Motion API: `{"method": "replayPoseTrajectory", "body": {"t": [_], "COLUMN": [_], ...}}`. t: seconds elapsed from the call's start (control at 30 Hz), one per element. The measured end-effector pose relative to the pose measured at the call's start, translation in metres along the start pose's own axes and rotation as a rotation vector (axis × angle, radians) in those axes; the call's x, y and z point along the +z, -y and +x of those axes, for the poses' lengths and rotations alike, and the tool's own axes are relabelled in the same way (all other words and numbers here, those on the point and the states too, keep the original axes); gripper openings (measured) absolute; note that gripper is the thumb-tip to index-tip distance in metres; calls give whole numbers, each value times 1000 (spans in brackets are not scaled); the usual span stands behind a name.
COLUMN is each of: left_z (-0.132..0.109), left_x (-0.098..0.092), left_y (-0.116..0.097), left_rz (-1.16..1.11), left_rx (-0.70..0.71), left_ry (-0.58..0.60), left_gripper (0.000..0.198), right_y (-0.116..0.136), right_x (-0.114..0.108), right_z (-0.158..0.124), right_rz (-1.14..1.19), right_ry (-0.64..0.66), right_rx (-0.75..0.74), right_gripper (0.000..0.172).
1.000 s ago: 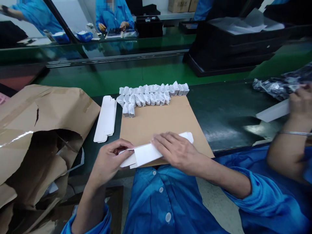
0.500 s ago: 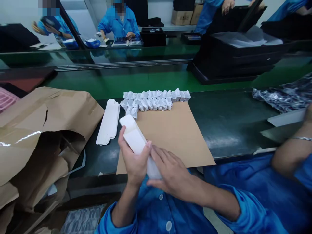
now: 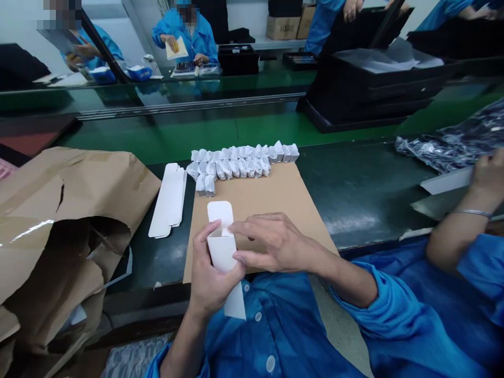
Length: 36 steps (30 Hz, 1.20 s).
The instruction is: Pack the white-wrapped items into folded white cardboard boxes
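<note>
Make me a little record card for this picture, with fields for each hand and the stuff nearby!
Left hand: holds a white paperboard carton
Right hand: fingers touch the carton's top
Under hands: brown cardboard sheet
Nearby: flat carton blanks, white wrapped bundles, brown paper bag
Co-worker: hand on a white card strip

A bright blue work smock (image 3: 283, 320) is worn by the person. Round white buttons (image 3: 270, 364) are set down its front. The sleeves (image 3: 388, 310) are soft and baggy and are pulled in at the ends. The left hand (image 3: 214, 273) and the right hand (image 3: 275, 244) are left bare.
</note>
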<state>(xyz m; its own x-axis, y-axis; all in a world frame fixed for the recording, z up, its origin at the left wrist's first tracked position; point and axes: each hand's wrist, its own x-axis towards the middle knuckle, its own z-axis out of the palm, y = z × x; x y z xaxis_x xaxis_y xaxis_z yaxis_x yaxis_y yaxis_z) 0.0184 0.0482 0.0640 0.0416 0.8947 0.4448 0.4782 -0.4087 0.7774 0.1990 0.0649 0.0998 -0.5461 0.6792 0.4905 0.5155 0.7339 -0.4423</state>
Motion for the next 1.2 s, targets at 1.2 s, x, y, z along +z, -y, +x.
{"method": "replayPoseTrajectory", "body": {"t": [1.2], "left_z": [-10], "left_x": [1], "left_y": [1], "left_rz": [216], "left_rx": [67], "left_ry": [218], "left_gripper": [97], "right_y": [6], "right_x": [12], "right_z": [10], "right_rz": [1078], "right_ry": [-148], "right_rx": [592], "right_gripper": [16]}}
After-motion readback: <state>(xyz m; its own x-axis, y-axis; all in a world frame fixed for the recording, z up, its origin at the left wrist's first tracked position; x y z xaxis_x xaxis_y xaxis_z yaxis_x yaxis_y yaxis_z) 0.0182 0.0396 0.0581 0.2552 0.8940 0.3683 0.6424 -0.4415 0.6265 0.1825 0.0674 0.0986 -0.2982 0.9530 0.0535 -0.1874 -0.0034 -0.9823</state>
